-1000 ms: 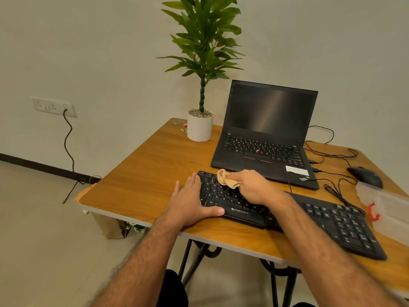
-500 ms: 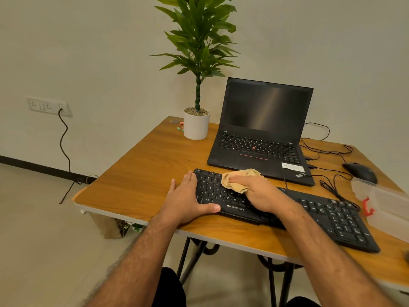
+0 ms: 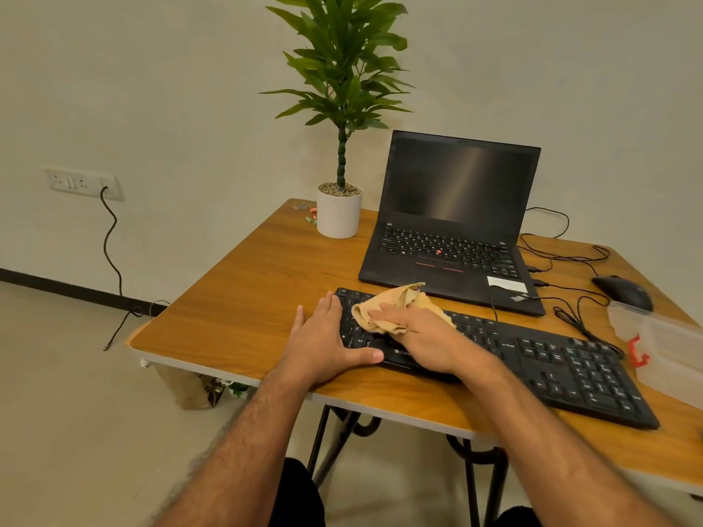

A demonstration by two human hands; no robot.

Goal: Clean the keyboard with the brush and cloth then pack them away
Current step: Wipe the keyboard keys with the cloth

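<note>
A black keyboard (image 3: 551, 359) lies along the near edge of the wooden table (image 3: 243, 298). On its left half sits a crumpled tan cloth (image 3: 367, 317). My right hand (image 3: 422, 340) lies flat on the cloth, fingers stretched out, pressing it onto the keys. My left hand (image 3: 323, 340) rests open against the keyboard's left end, with its thumb along the front edge. No brush is in view.
An open black laptop (image 3: 456, 207) stands just behind the keyboard, and a white plant pot (image 3: 338, 214) sits to its left. A black mouse (image 3: 624, 292) and loose cables (image 3: 570, 310) lie at the right. A clear plastic box (image 3: 669, 348) with a red latch is at the right edge.
My right hand has flattened and slid the cloth leftward and nearer over the keys. The left hand has stayed at the keyboard's end.
</note>
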